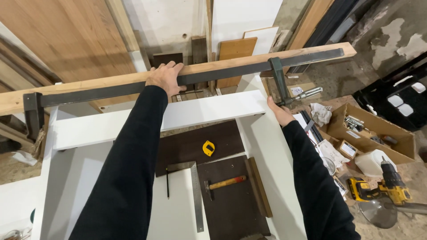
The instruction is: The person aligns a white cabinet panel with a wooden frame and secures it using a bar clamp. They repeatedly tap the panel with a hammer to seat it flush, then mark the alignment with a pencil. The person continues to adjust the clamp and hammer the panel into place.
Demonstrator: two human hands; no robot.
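Bar clamp [187,80] spanning upper frame along wooden beam [111,80]. Left hand [165,78] curled over beam and bar; right hand [280,111] closed at sliding jaw, beside white panel [178,113]. Below, hammer [224,183], square [195,195], yellow tape measure [208,148]. Both arms outstretched.

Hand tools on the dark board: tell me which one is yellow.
The small tape measure, lying alone near the board's top. The hammer has a wooden handle; the square is grey metal.

open brown cardboard box [386,133] at right, small labelled carton [347,149] beside it
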